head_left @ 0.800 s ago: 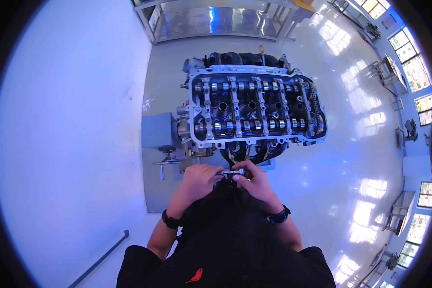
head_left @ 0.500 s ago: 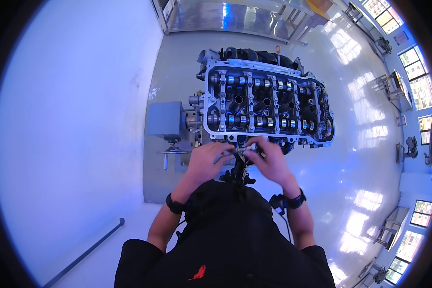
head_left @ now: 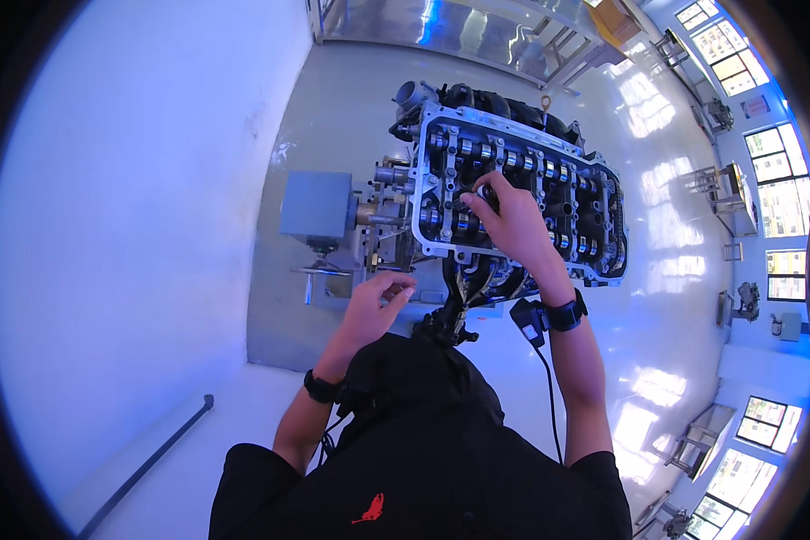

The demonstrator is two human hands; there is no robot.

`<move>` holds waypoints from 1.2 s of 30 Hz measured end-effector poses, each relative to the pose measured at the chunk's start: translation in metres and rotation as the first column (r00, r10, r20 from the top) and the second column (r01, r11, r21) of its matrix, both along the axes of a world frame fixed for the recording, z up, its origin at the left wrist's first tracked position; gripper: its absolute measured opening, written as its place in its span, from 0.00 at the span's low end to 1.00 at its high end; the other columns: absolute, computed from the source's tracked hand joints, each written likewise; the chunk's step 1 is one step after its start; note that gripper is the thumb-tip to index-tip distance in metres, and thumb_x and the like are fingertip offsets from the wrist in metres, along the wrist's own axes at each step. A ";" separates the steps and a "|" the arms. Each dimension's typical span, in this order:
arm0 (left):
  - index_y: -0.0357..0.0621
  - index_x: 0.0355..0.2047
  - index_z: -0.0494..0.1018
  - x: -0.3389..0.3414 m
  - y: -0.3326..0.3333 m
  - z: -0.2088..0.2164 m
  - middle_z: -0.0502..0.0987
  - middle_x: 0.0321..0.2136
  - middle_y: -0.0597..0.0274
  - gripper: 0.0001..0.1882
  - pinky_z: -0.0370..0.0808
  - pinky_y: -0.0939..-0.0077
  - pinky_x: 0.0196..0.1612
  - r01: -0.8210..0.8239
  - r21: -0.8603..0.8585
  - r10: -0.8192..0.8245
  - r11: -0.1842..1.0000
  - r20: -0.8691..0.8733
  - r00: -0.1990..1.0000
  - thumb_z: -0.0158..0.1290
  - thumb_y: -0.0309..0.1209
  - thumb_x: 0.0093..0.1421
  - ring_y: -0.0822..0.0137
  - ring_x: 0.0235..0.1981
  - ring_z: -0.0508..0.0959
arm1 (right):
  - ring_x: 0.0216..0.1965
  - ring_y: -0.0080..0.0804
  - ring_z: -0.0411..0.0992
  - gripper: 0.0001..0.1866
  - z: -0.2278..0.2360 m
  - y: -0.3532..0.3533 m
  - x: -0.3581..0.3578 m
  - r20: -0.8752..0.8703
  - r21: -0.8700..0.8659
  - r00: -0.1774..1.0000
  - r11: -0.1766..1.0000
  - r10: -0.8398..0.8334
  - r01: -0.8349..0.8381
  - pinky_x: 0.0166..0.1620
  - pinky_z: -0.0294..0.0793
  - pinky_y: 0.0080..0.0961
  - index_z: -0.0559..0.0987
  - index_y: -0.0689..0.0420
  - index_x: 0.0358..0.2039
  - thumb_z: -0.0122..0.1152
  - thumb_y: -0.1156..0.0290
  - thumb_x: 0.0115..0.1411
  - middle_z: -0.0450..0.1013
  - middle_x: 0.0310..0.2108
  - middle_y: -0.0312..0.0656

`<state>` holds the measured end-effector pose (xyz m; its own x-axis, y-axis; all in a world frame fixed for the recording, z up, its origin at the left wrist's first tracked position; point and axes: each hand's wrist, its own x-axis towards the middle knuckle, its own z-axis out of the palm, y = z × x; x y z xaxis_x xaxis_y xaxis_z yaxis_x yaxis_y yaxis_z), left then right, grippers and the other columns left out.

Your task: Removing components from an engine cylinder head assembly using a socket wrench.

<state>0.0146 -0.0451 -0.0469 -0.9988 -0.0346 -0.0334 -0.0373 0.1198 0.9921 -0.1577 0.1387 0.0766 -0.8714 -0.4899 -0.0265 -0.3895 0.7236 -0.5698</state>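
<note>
A car engine's cylinder head (head_left: 430,216) with its cover off lies in front of me, its camshafts (head_left: 477,148) and bearing caps exposed. Over its left-middle part reaches my right hand (head_left: 517,225), thumb and forefinger closed around a small dark piece, mostly hidden by the fingers, near the plug wells between the camshafts. My left hand (head_left: 376,304) is off the engine, below its near left corner, fingers curled in toward the thumb; nothing shows in it. Black curved pipes (head_left: 459,283) come out of the engine's near side, between my hands and close to my body.
A grey box (head_left: 317,203) with a crank handle (head_left: 319,270) belongs to the stand at the engine's left. A white wall (head_left: 144,198) rises farther left. A metal-topped bench (head_left: 459,31) stands beyond the engine. A cable (head_left: 549,387) hangs from my right wrist.
My hands were together at the engine's near edge around a small light metal piece. The right has moved forward over the camshafts; the left has drawn back to the left. My view has shifted.
</note>
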 end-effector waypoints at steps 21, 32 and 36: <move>0.36 0.42 0.77 -0.050 -0.018 -0.015 0.80 0.31 0.58 0.08 0.74 0.76 0.34 0.140 0.078 -0.129 0.987 -0.127 0.984 0.55 0.22 0.62 0.72 0.29 0.79 | 0.19 0.54 0.74 0.15 -0.036 -0.018 -0.015 -0.329 0.300 0.944 0.950 0.022 0.082 0.23 0.74 0.46 0.70 0.56 0.31 0.56 0.58 0.65 0.72 0.15 0.50; 0.39 0.44 0.76 -0.104 -0.007 0.039 0.79 0.40 0.56 0.13 0.73 0.63 0.46 -0.117 -0.384 -0.085 0.916 -0.469 0.879 0.58 0.23 0.58 0.53 0.45 0.76 | 0.16 0.44 0.74 0.11 -0.041 -0.007 -0.029 -0.466 0.311 0.815 0.926 0.345 -0.214 0.22 0.73 0.40 0.71 0.55 0.26 0.58 0.63 0.60 0.70 0.12 0.43; 0.41 0.45 0.75 -0.124 0.009 0.028 0.78 0.42 0.54 0.15 0.69 0.58 0.51 -0.137 -0.491 -0.178 0.860 -0.541 0.822 0.59 0.25 0.57 0.50 0.47 0.74 | 0.15 0.44 0.74 0.12 -0.039 -0.004 -0.032 -0.491 0.299 0.775 0.912 0.398 -0.279 0.21 0.73 0.39 0.71 0.55 0.25 0.57 0.62 0.60 0.70 0.11 0.43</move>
